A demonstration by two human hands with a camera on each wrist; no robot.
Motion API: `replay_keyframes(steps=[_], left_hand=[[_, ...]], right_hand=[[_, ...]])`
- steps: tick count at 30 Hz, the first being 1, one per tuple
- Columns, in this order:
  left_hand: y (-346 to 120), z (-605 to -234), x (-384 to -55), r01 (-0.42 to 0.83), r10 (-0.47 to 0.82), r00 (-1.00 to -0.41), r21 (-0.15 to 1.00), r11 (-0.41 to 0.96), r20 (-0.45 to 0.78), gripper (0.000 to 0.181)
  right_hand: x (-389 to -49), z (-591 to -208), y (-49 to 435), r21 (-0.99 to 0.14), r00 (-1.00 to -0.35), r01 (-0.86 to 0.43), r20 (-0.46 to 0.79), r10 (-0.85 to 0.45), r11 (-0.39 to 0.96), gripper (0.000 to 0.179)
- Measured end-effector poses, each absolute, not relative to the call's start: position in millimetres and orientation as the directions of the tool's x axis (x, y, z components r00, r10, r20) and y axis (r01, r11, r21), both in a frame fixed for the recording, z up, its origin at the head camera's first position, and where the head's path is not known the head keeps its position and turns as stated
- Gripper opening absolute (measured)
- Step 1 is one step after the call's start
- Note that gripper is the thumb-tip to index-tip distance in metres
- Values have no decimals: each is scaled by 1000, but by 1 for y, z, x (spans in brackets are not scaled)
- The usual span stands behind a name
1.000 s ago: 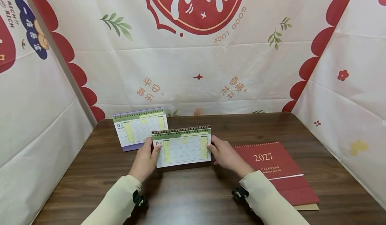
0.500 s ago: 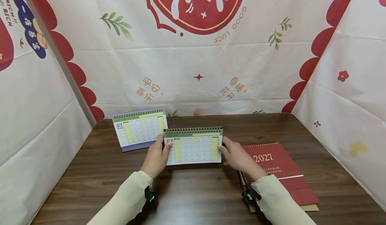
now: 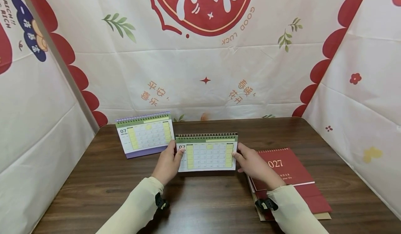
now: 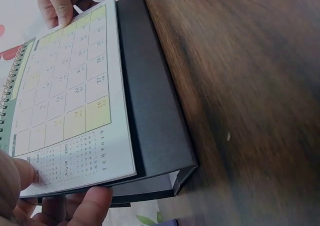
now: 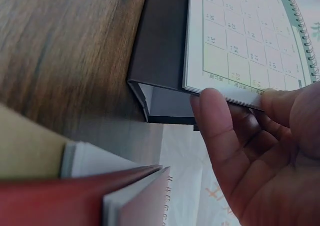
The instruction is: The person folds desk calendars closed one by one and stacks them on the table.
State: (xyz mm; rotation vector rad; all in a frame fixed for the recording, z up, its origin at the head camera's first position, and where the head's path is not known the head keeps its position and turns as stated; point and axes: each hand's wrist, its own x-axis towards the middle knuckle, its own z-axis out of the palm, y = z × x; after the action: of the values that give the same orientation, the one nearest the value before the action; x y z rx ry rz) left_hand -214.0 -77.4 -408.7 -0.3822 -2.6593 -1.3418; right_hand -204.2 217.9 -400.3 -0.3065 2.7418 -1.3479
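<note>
Both hands hold a spiral-bound desk calendar (image 3: 206, 155) with a black stand, showing a July page of white and yellow cells. My left hand (image 3: 167, 164) grips its left edge, thumb on the page. At the right edge, my right hand (image 3: 253, 162) pinches it, thumb in front and fingers behind. In the left wrist view the calendar's black base (image 4: 155, 95) is close to the wood; the right wrist view shows the hollow of the stand from the side. Behind to the left, a second desk calendar (image 3: 145, 134) with a purple stand is propped upright.
Red 2027 calendars (image 3: 300, 171) lie stacked flat at the right, partly under my right forearm. The brown wooden table (image 3: 109, 192) ends at printed cloth walls (image 3: 203, 63) at the back and sides.
Both hands have moved the black-based calendar to the right, away from overlapping the purple one. My right forearm now covers more of the red calendars.
</note>
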Motion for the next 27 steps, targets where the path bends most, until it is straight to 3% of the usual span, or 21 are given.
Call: replay_keyframes(steps=[7,16,27], left_hand=[[-80,-407,-214,288,174,-958,757,586,229,24],[-79,-404,-213,280,188,-960,765,580,209,25],[-78,-404,-211,270,165,-963,774,572,214,26]], right_hand=[[-203,-398,220,-812,-977,-145,26,-213,566,19],[-208,-397,215,-927,-971,-132,49,-235,352,30],[-212,-406,202,-874,-993,-116,100,-60,471,24]])
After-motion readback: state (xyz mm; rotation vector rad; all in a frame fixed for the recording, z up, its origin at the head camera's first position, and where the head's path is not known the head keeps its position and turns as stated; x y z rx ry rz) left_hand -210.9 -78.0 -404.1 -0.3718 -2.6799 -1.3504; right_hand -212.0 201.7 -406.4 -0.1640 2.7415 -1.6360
